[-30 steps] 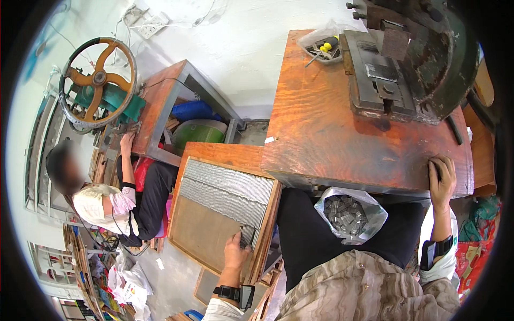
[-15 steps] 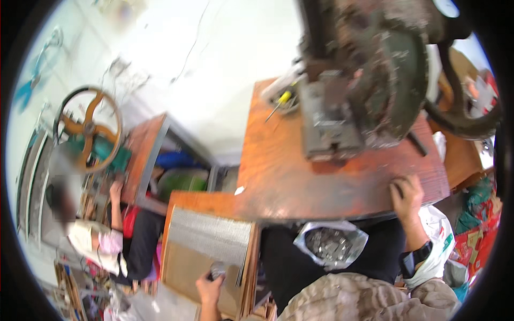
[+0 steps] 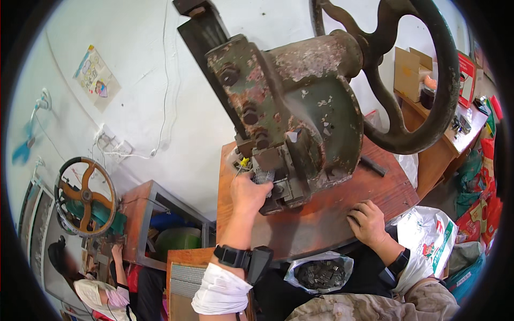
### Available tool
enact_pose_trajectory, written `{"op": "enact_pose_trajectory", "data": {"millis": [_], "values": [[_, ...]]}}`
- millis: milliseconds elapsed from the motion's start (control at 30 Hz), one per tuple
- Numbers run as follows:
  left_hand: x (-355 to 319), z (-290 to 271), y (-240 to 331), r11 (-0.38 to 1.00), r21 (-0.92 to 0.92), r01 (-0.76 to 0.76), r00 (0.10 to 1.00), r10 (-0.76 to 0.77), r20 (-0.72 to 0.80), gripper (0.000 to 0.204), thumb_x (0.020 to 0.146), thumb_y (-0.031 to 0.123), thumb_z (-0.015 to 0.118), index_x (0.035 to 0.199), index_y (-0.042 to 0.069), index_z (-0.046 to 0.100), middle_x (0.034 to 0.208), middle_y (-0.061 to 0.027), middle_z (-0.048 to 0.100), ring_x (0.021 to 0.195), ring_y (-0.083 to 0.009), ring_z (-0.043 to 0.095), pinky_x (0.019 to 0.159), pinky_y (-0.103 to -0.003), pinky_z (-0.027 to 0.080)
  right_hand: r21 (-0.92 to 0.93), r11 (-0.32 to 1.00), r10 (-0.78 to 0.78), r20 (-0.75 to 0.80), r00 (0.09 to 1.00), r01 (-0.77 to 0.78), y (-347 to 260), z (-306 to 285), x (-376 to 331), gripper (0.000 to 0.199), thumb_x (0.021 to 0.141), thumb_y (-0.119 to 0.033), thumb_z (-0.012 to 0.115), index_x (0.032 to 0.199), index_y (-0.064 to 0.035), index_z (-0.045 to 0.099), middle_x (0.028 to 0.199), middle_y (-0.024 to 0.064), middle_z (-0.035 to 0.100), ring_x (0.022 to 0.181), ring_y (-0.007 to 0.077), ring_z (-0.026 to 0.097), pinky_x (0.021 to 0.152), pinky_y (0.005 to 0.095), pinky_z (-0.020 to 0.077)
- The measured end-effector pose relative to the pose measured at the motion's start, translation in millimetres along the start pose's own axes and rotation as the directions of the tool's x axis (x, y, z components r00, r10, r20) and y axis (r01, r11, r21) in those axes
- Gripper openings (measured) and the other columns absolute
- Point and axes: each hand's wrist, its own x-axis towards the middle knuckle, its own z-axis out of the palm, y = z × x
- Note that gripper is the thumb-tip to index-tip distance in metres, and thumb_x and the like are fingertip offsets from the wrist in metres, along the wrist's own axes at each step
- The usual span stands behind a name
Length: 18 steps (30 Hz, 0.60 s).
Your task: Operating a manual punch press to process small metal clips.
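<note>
A reddish-brown wooden bench (image 3: 326, 216), worn and darkened toward its front edge, carries a heavy green press (image 3: 326, 120) with chipped paint. A short dark bar (image 3: 373, 166) lies right of the press base. Toward the left edge, partly hidden, sits a pale container (image 3: 233, 159) with a yellow-handled tool (image 3: 244, 161). The right hand (image 3: 369, 224) rests its fingers (image 3: 355, 215) near the front edge, well apart from the press.

A press (image 3: 321, 117) stands on the desk (image 3: 316, 230); before the desk, metal pieces (image 3: 321, 274) fill a bag (image 3: 347, 267), a tray (image 3: 181, 309) to its left.
</note>
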Motion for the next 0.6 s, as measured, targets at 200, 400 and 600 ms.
{"op": "enact_pose_trajectory", "data": {"millis": [200,400,600], "values": [[22.0,32.4,7.1,0.995,-0.091,-0.03,0.998,0.025,-0.054,0.039,0.068,0.029,0.071,0.089,-0.004,0.066,0.082,-0.0219,0.065,0.079,-0.0338,0.064,0.071,-0.039,0.049,-0.005,1.0,0.016,0.018,1.0,-0.016,0.7,-2.5,-0.7,0.019,0.064,-0.011,0.069,0.081,-0.0073,0.062,0.087,0.0056,0.059,0.083,0.0253,0.056,0.069,0.0355,0.0478],[24.1,25.0,-24.9,0.791,-0.611,0.004,0.991,0.08,0.109,0.032,0.077,0.012,0.063,0.105,-0.003,0.06,0.094,-0.0196,0.066,0.088,-0.022,0.064,0.077,-0.031,0.047,0.009,1.0,0.016,0.014,1.0,-0.016,1.7,-3.6,1.6,0.02,0.065,-0.01,0.069,0.084,-0.0071,0.062,0.089,0.0062,0.059,0.084,0.026,0.056,0.069,0.0357,0.048],[19.0,49.2,-42.4,0.968,-0.189,-0.166,0.985,0.154,-0.077,0.029,0.078,0.0,0.052,0.105,0.006,0.059,0.111,-0.0209,0.052,0.106,-0.039,0.049,0.091,-0.045,0.039,0.319,0.946,-0.052,-0.01,0.999,0.053,-18.3,23.4,59.2,0.02,0.07,-0.012,0.069,0.086,-0.0038,0.062,0.091,0.0109,0.058,0.085,0.0299,0.055,0.072,0.038,0.0477]]}}
